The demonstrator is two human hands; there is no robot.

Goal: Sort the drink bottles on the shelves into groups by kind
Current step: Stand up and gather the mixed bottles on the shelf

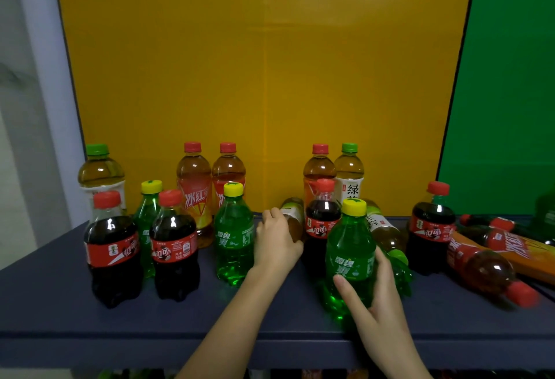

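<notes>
Mixed drink bottles stand and lie on a dark blue shelf (60,312). My right hand (375,297) grips an upright green soda bottle with a yellow cap (350,255) near the front. My left hand (276,240) grips a green tea bottle (292,213) lying on its side behind it. A second green soda bottle (232,234) stands just left of my left hand. Three cola bottles (112,246) (174,243) (322,222) stand around them. Red-capped iced tea bottles (195,189) stand at the back.
Another cola bottle (431,228) stands at the right. Several iced tea bottles (486,267) lie on their sides at the far right. A green tea bottle (100,168) stands at the back left, one more (350,171) at the back right. A yellow panel (264,63) backs the shelf.
</notes>
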